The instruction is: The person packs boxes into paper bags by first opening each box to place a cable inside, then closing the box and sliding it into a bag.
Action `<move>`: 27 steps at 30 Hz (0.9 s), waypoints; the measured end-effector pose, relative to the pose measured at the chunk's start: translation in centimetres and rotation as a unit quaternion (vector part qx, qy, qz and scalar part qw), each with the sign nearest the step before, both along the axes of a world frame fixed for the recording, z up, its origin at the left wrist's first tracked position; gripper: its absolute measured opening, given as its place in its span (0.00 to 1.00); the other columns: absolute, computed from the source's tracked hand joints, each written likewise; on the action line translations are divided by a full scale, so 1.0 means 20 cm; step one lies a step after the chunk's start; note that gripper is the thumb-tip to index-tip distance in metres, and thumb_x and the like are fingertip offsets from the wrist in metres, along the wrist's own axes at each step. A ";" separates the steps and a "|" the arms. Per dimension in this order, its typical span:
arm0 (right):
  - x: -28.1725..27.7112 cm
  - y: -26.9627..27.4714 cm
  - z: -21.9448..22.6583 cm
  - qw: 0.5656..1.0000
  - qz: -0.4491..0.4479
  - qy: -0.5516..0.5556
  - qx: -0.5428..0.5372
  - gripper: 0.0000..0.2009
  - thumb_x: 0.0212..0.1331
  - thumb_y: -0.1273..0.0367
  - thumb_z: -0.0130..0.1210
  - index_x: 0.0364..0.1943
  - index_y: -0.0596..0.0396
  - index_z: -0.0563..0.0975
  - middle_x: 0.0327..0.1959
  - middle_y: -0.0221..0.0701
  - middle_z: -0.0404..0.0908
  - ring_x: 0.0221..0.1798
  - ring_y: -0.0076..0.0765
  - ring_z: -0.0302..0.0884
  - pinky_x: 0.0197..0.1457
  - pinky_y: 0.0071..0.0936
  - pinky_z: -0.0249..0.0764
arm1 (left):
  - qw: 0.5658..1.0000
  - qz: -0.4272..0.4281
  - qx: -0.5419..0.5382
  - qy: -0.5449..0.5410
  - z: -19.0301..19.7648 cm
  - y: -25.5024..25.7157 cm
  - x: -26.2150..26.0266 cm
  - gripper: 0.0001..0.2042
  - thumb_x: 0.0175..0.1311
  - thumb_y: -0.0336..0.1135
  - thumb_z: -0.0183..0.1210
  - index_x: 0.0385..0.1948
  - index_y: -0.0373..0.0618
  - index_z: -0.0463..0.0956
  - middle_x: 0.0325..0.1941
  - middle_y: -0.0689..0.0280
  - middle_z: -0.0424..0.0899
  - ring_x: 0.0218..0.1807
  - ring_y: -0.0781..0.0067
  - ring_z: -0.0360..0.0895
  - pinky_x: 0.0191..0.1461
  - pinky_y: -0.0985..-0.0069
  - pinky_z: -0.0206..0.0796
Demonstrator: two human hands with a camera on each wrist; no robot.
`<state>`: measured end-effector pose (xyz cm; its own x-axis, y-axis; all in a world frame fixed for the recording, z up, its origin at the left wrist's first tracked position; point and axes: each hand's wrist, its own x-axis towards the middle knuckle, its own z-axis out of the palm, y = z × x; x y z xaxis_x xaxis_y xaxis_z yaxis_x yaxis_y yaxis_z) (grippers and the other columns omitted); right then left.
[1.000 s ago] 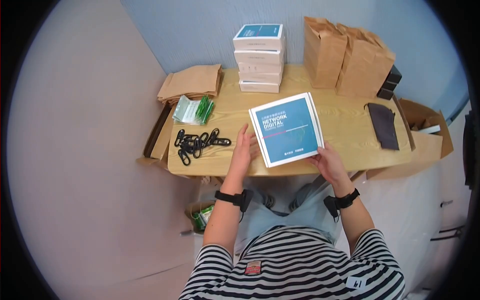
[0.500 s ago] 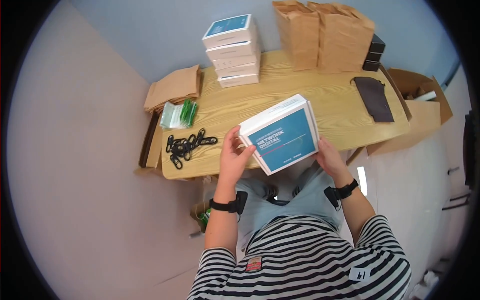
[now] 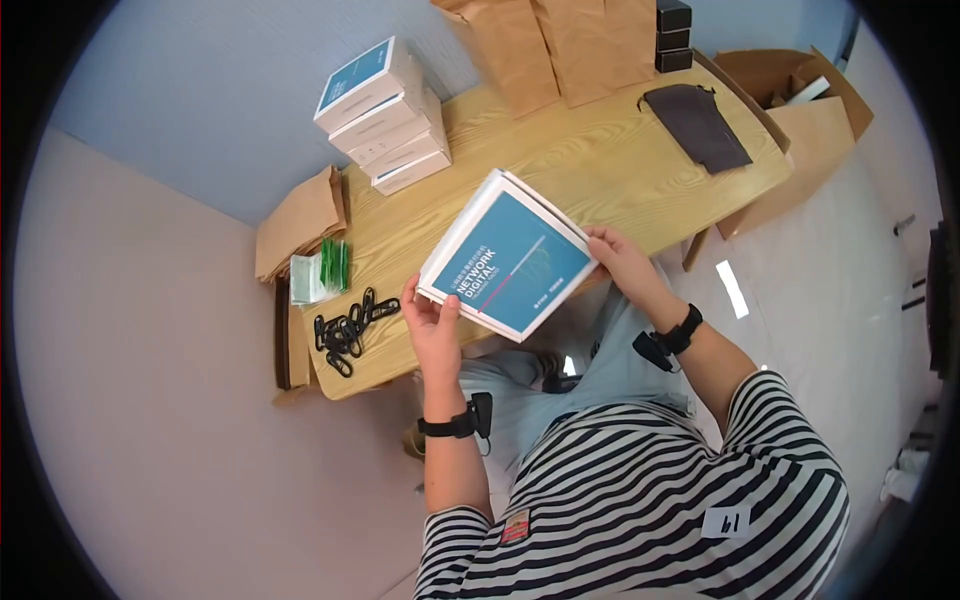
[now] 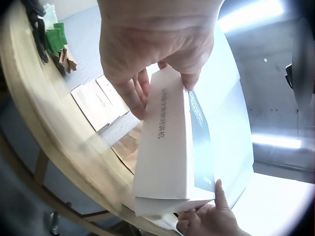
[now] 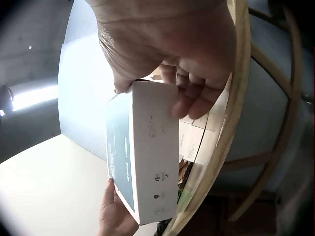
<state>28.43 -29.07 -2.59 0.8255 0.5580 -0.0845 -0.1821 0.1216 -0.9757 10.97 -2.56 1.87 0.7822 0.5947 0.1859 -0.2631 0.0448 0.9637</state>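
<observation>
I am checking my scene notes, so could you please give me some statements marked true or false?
1. The left grip and right grip both hold one blue-and-white box. True.
2. The dark pouch lies on the floor. False: the dark pouch lies on the table.
3. The blue-and-white box reads "NETWORK DIGITAL". True.
4. The black clips hang on the wall. False: the black clips lie on the table.

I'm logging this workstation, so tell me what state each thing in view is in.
Held box: closed, lifted, tilted
Left hand: gripping held box
Right hand: gripping held box
Stacked boxes: appear closed
Standing paper bags: upright
Flat paper bags: piled
Dark pouch: lying flat
Black clips: loosely heaped
Green packets: bunched together
Cardboard carton at right: open
Black boxes: stacked
Wrist straps: fastened
</observation>
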 end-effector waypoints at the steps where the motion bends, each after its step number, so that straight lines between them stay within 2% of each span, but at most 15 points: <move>1: 0.01 0.01 -0.02 0.999 -0.016 0.009 -0.047 0.18 0.73 0.58 0.57 0.55 0.59 0.77 0.45 0.28 0.83 0.40 0.21 0.82 0.42 0.22 0.80 | 1.000 0.012 -0.016 -0.003 -0.01 0.00 0.00 0.32 0.69 0.26 0.63 0.72 0.46 0.57 0.65 0.58 0.74 0.60 0.68 0.76 0.63 0.67 0.72; 2: 0.00 0.02 0.02 0.999 -0.018 0.011 -0.045 0.18 0.73 0.58 0.57 0.55 0.59 0.77 0.45 0.28 0.83 0.40 0.21 0.82 0.42 0.22 0.80 | 1.000 0.010 -0.014 0.000 -0.01 -0.01 0.01 0.32 0.69 0.26 0.63 0.72 0.46 0.57 0.65 0.58 0.74 0.60 0.68 0.76 0.63 0.67 0.72; 4: -0.04 0.05 0.13 0.993 -0.079 0.083 -0.020 0.19 0.71 0.57 0.59 0.53 0.57 0.75 0.44 0.30 0.83 0.37 0.23 0.82 0.37 0.23 0.79 | 0.995 0.046 -0.072 0.046 0.01 -0.03 0.02 0.31 0.72 0.29 0.62 0.71 0.48 0.55 0.62 0.59 0.74 0.58 0.69 0.76 0.58 0.66 0.74; 5: -0.02 0.06 0.10 0.993 -0.078 0.084 -0.019 0.19 0.71 0.57 0.59 0.53 0.57 0.75 0.44 0.30 0.83 0.37 0.23 0.82 0.37 0.23 0.79 | 0.995 0.047 -0.071 0.046 0.01 -0.04 0.03 0.31 0.72 0.29 0.62 0.71 0.48 0.55 0.62 0.59 0.74 0.58 0.69 0.76 0.58 0.66 0.74; 7: 0.02 0.06 0.02 0.990 -0.031 0.114 0.074 0.20 0.75 0.60 0.55 0.62 0.57 0.69 0.45 0.32 0.83 0.40 0.27 0.85 0.42 0.25 0.82 | 0.986 0.074 -0.120 0.091 -0.01 -0.03 0.03 0.30 0.74 0.34 0.61 0.72 0.49 0.54 0.60 0.61 0.75 0.57 0.69 0.76 0.54 0.67 0.76; 8: 0.01 0.07 0.05 0.990 -0.030 0.114 0.074 0.20 0.75 0.60 0.55 0.62 0.57 0.69 0.45 0.32 0.83 0.40 0.27 0.85 0.42 0.25 0.82 | 0.986 0.075 -0.120 0.091 -0.03 -0.02 0.04 0.30 0.74 0.34 0.61 0.72 0.49 0.54 0.60 0.61 0.75 0.57 0.69 0.76 0.54 0.67 0.76; 10: -0.01 0.08 0.12 0.981 -0.034 0.161 0.106 0.27 0.72 0.62 0.57 0.69 0.58 0.63 0.44 0.35 0.84 0.39 0.28 0.83 0.41 0.26 0.80 | 0.981 0.092 -0.087 0.146 -0.10 0.01 0.05 0.28 0.77 0.39 0.58 0.71 0.51 0.52 0.56 0.61 0.76 0.52 0.68 0.79 0.52 0.67 0.76; 14: 0.00 0.08 0.17 0.984 0.003 0.127 0.127 0.29 0.74 0.65 0.54 0.74 0.58 0.58 0.44 0.36 0.84 0.40 0.29 0.83 0.44 0.28 0.80 | 0.980 0.086 -0.102 0.145 -0.14 0.02 0.05 0.28 0.77 0.41 0.57 0.72 0.49 0.53 0.56 0.61 0.76 0.50 0.70 0.80 0.52 0.69 0.76; 16: 0.03 0.09 0.19 0.987 0.005 0.121 0.100 0.29 0.74 0.68 0.51 0.75 0.58 0.56 0.45 0.36 0.83 0.39 0.29 0.83 0.44 0.29 0.81 | 0.983 0.066 -0.090 0.143 -0.16 0.05 0.05 0.29 0.77 0.39 0.58 0.73 0.44 0.55 0.55 0.61 0.77 0.53 0.71 0.78 0.51 0.72 0.77; 23: 0.05 0.18 0.42 0.979 -0.014 0.129 0.156 0.20 0.75 0.68 0.49 0.68 0.57 0.66 0.44 0.35 0.82 0.39 0.28 0.83 0.45 0.29 0.81 | 0.984 0.059 -0.066 0.158 -0.20 0.07 0.07 0.33 0.75 0.37 0.61 0.74 0.39 0.53 0.56 0.58 0.77 0.49 0.72 0.80 0.48 0.78 0.77; 25: 0.07 0.22 0.47 0.977 0.002 0.109 0.184 0.17 0.76 0.67 0.50 0.64 0.57 0.68 0.42 0.34 0.82 0.39 0.29 0.83 0.45 0.28 0.82 | 0.983 0.057 0.005 0.176 -0.22 0.08 0.08 0.39 0.70 0.36 0.66 0.76 0.37 0.51 0.61 0.56 0.74 0.51 0.70 0.79 0.50 0.75 0.77; 26: 0.08 0.23 0.49 0.977 0.001 0.109 0.185 0.17 0.76 0.67 0.50 0.64 0.57 0.68 0.42 0.34 0.82 0.39 0.29 0.83 0.45 0.28 0.82 | 0.983 0.056 0.006 0.175 -0.23 0.08 0.08 0.39 0.70 0.36 0.66 0.76 0.37 0.51 0.61 0.56 0.74 0.51 0.70 0.79 0.50 0.75 0.77; 27: 0.08 0.26 0.51 0.976 0.011 0.095 0.195 0.17 0.76 0.67 0.50 0.64 0.58 0.68 0.42 0.35 0.82 0.39 0.29 0.83 0.45 0.27 0.82 | 0.971 0.083 0.113 0.191 -0.24 0.08 0.09 0.43 0.65 0.36 0.70 0.76 0.37 0.50 0.64 0.53 0.70 0.55 0.66 0.77 0.52 0.72 0.77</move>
